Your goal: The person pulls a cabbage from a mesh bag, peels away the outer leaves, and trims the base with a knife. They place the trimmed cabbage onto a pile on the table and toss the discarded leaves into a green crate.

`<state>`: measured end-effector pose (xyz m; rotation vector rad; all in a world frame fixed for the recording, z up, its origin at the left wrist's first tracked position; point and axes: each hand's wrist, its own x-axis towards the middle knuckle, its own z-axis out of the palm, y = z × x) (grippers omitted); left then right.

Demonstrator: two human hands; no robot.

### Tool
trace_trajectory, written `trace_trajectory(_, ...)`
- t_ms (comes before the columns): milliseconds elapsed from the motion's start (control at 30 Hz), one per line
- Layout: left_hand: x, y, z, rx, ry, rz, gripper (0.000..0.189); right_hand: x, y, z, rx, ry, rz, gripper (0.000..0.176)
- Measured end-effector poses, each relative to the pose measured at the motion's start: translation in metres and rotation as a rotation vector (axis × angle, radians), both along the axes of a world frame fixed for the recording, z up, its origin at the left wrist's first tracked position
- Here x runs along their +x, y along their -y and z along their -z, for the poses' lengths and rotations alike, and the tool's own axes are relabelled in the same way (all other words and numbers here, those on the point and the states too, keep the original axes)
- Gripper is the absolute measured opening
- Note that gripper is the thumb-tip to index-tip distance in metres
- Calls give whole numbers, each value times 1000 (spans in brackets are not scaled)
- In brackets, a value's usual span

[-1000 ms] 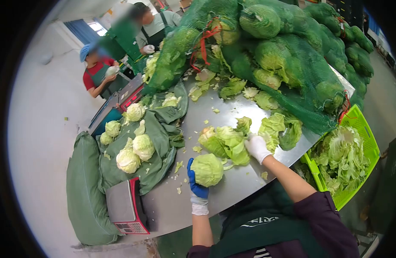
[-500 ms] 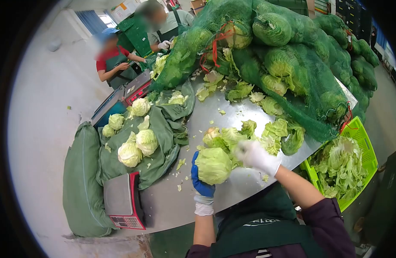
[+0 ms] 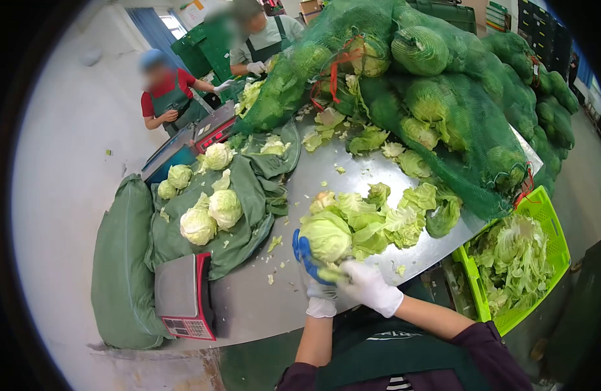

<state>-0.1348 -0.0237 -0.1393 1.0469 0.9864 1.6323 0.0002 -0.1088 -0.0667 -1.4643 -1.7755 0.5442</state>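
My left hand (image 3: 311, 264), in a blue and white glove, cups a pale green cabbage (image 3: 326, 236) from its left and underside. My right hand (image 3: 367, 285), in a white glove, is at the cabbage's lower right edge. Its fingers are closed on a blurred cabbage leaf (image 3: 332, 272) there. Just beyond the cabbage, several loose outer leaves (image 3: 405, 220) lie in a heap on the metal table (image 3: 307, 176). A reddish-brown cut stem end shows at the heap's left.
Green mesh sacks (image 3: 470, 124) of cabbages are piled at the back right. A lime-green crate (image 3: 553, 251) of leaves stands at right. Trimmed cabbages (image 3: 224, 208) rest on green cloth at left, near a red scale (image 3: 195, 296). Two people work at the far left.
My right hand has moved from the leaf heap down and left to the cabbage's lower edge. The cabbage has tilted slightly in my left hand.
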Motion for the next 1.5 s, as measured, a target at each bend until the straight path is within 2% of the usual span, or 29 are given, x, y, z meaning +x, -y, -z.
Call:
trace_trajectory(67,4,8,-38,-238,576,301,71,7,6,-6,131,-148,-45,20)
trace_trajectory(100,2,13,-47,-360,866,450,78,15,-3,-2,233,-231,108,18)
trace_trajectory(133,-4,17,-46,-401,994,625,78,28,-10,-23,26,-233,288,24)
trace_trajectory(167,-6,22,-46,-393,1001,614,78,58,-32,12,-153,-313,308,34)
trace_trajectory(233,-8,29,-45,-450,1070,659,75,89,-41,-4,-164,17,498,74)
trace_trajectory(300,-9,29,-32,-421,1010,621,77,92,-39,-3,-85,68,417,91)
trace_trajectory(367,-14,30,-23,-443,842,515,73,69,-26,-26,-91,30,241,93)
trace_trajectory(433,-17,28,-18,-408,806,382,69,51,-30,-29,-154,56,170,87)
trace_trajectory(500,-27,18,-24,-426,899,543,68,53,-36,-16,-198,-95,198,74)
trace_trajectory(667,-115,-57,-77,-204,847,417,71,94,-45,73,-51,195,363,50)
trace_trajectory(700,-137,-79,-97,-190,822,366,71,95,-42,80,-43,201,364,50)
trace_trajectory(767,-179,-114,-122,-197,803,326,71,99,-38,91,-277,190,389,49)
trace_trajectory(800,-197,-135,-131,-187,724,174,72,97,-36,87,-336,164,417,49)
trace_trajectory(867,-252,-184,-116,-74,522,-14,73,94,-35,87,-336,184,418,49)
trace_trajectory(900,-280,-214,-98,33,404,-44,74,94,-33,88,-333,202,407,49)
trace_trajectory(933,-286,-227,-95,0,403,6,74,95,-32,88,-336,193,400,52)
trace_trajectory(967,-290,-236,-90,-54,577,-41,68,96,-30,84,-362,189,455,52)
trace_trajectory(1033,-274,-244,-93,-185,913,-158,62,100,-32,71,-391,170,343,52)
trace_trajectory(1067,-206,-210,-122,-111,568,-98,63,104,-32,65,-417,161,401,52)
trace_trajectory(1133,-138,-169,-104,-36,155,483,58,123,-32,55,-470,35,380,55)
trace_trajectory(1167,-98,-153,-92,-117,-1,537,62,141,-33,60,-260,73,444,56)
trace_trajectory(1200,-80,-142,-65,26,-455,618,74,160,-38,67,-46,119,495,56)
trace_trajectory(1233,-64,-133,-42,192,-907,671,86,180,-43,63,-106,145,580,58)
trace_trajectory(1267,-40,-121,-54,267,-1296,646,96,189,-45,17,-355,53,630,61)
trace_trajectory(1300,-13,-112,-27,121,-1314,735,97,231,-52,32,-330,297,651,68)
trace_trajectory(1367,27,-89,-32,120,-1729,687,97,248,-59,40,-531,378,639,82)
trace_trajectory(1433,49,-74,-12,211,-1716,640,98,245,-69,57,-617,389,583,89)
trace_trajectory(1467,62,-65,-6,261,-1715,618,100,239,-70,59,-575,384,526,84)
trace_trajectory(1500,76,-58,-1,285,-1625,634,92,237,-71,79,-535,409,489,67)
